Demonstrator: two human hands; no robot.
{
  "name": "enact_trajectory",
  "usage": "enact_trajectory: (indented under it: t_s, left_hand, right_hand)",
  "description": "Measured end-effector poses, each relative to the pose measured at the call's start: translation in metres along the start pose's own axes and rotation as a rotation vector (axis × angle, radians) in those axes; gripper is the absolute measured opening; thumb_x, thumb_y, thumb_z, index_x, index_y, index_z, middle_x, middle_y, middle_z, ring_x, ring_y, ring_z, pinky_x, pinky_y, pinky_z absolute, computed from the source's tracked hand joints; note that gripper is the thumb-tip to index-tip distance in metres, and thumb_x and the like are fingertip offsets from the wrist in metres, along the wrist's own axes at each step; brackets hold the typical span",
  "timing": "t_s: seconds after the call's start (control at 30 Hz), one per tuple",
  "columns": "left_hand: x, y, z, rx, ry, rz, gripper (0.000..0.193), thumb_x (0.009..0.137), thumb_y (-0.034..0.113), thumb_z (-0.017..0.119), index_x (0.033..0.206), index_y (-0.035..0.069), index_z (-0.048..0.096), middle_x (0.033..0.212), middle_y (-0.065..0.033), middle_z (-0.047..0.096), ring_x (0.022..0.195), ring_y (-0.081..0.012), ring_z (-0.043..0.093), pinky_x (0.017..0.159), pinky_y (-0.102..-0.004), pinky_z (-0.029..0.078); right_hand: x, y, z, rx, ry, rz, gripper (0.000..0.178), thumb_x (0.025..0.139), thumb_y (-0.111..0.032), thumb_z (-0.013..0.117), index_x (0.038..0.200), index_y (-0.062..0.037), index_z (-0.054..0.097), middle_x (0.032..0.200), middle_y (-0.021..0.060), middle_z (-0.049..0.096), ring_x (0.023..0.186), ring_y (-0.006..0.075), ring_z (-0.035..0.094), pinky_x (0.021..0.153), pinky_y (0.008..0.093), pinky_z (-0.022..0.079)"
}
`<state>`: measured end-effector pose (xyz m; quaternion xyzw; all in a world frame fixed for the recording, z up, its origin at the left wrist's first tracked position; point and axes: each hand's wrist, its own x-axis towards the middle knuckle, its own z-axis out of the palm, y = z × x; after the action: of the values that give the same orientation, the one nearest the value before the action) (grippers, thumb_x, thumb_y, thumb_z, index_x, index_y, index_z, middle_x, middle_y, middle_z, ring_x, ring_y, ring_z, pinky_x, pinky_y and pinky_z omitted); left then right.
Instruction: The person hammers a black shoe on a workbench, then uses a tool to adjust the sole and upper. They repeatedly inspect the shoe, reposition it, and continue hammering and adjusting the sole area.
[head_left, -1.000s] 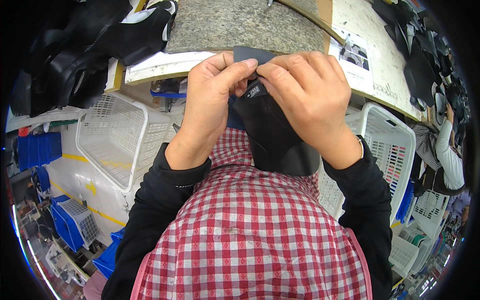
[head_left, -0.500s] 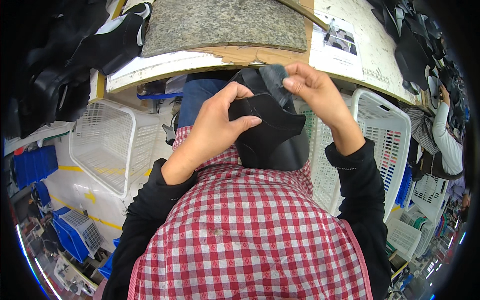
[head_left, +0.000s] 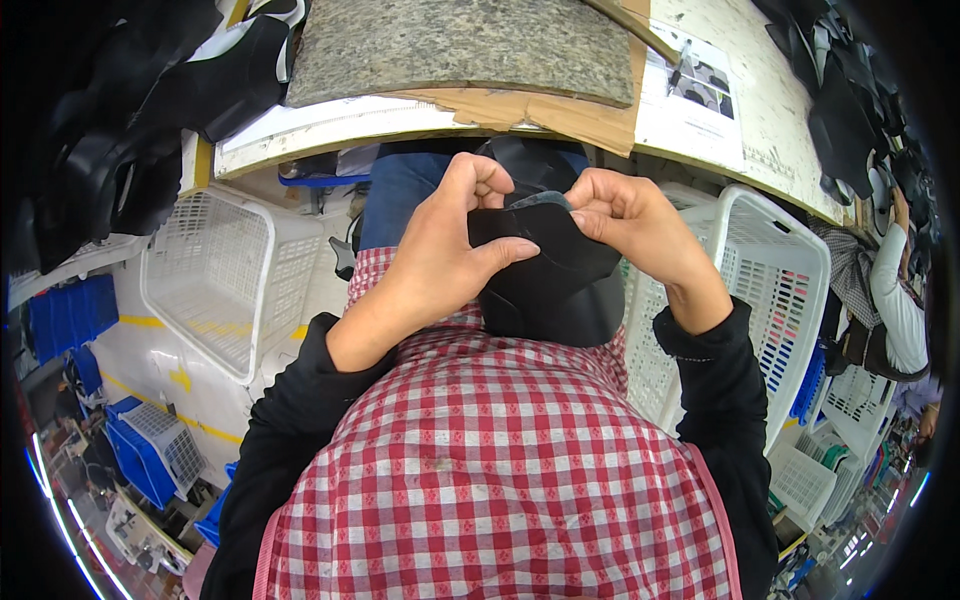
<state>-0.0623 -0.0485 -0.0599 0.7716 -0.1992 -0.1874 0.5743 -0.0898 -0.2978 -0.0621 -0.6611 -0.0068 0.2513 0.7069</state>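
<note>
Since half a second ago, the grey fuzzy layer (head_left: 541, 200) is sitting lower, now showing only as a strip along the top edge of the black piece (head_left: 560, 255); the right hand (head_left: 640, 225) is working lower too, closer to the left. Right hand is pinching at the strip's right end, thumb and fingertips nearly together. Left hand (head_left: 440, 235) is partly open, thumb lying on the near face, fingers curling by the top edge, gripping the piece's left side. Piece is hanging over the lap, in front of the worktop (head_left: 770, 135): matte upper part, curved seam, smoother rounded lower end. Speckled stone-like slab (head_left: 460, 50) is resting over torn brown cardboard (head_left: 560, 115). Checked red-white cloth apron (head_left: 480, 450) is covering the torso.
</note>
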Motion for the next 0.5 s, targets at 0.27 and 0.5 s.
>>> enact_trajectory:
  t_s: [0.27, 0.5]
  left_hand:
    - [0.006, 0.000, -0.006, 0.014, -0.077, -0.001, 0.037, 0.079, 0.005, 0.086, 0.105, 0.001, 0.060, 0.101, -0.0041, 0.057, 0.095, -0.0157, 0.057, 0.090, -0.0305, 0.048]
    - [0.009, -0.003, -0.010, -0.067, -0.091, 0.013, 0.029, 0.078, 0.007, 0.086, 0.096, -0.001, 0.065, 0.094, -0.0075, 0.059, 0.088, -0.0196, 0.060, 0.083, -0.0325, 0.049]
  right_hand:
    - [-0.003, 0.000, -0.003, 0.047, -0.073, -0.041, 0.007, 0.101, -0.001, 0.066, 0.107, 0.0014, 0.066, 0.092, -0.0022, 0.070, 0.085, 0.0019, 0.062, 0.075, 0.0193, 0.049]
    - [-0.002, -0.010, 0.001, -0.202, -0.031, -0.102, 0.011, 0.098, -0.006, 0.070, 0.108, -0.0007, 0.070, 0.091, -0.0008, 0.072, 0.083, 0.0042, 0.063, 0.074, 0.0229, 0.051]
